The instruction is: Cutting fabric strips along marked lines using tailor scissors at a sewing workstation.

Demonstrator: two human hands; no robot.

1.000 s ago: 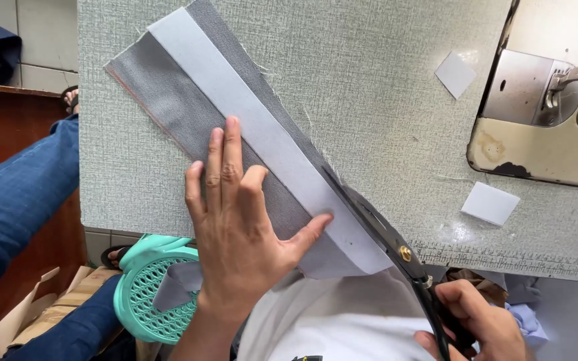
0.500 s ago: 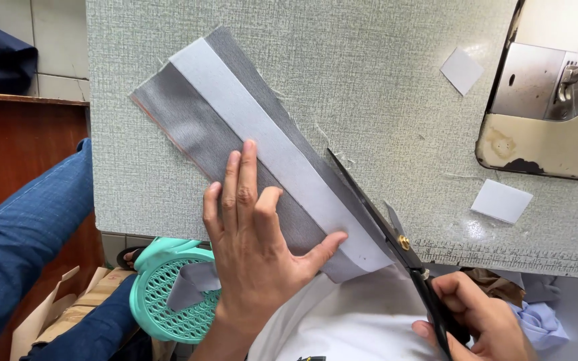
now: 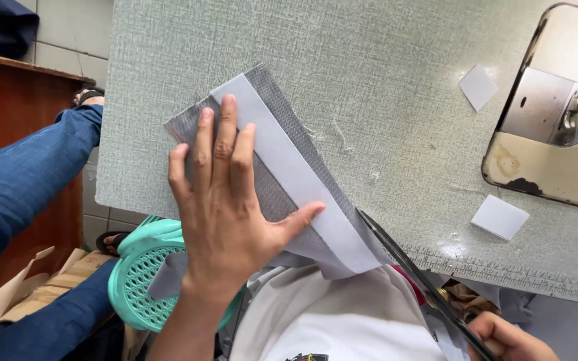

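The left hand (image 3: 225, 207) lies flat and spread, all five fingers wide, pressing one folded piece of grey fabric (image 3: 282, 194) onto the grey-green bench (image 3: 382, 87). A single white strip (image 3: 296, 177) runs lengthwise along the fabric, and the near end of both hangs over the bench's front edge. The right hand (image 3: 510, 337), at the lower right corner of the view, is closed around the handles of one pair of dark scissors (image 3: 413, 281), whose blades point up toward the near end of the white strip and stand slightly parted. Two small white patches (image 3: 500, 217) lie on the bench, well apart, both near one cream sewing machine (image 3: 556, 113). One turquoise plastic basket (image 3: 143, 267) sits below the bench edge.
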